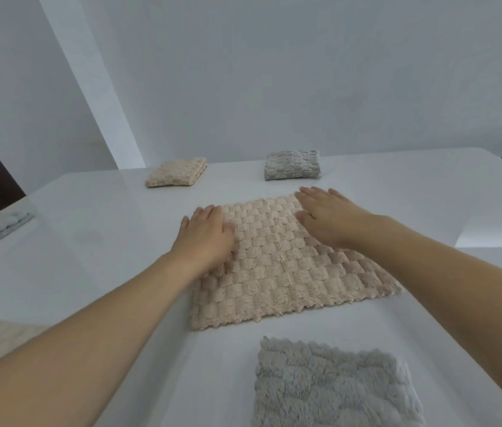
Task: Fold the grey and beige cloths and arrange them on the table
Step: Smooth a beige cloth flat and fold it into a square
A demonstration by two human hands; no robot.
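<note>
Across the white table (95,229), with pale walls behind and a brown edge at the far right, my spread beige cloth (277,266) lies dead centre: beyond it sit a folded beige square (176,172) and a folded grey square (292,165), nearer me a flat fluffy grey cloth (329,386), left of it more cloth at the table's edge. Both palms are flat and open, gripping nothing — left hand (206,238) on its far-left corner, right hand (329,217) on the far-right. My worry: this glossy top looks slick, so the cloth could skate or bunch as I fold, leaving crooked edges.
</note>
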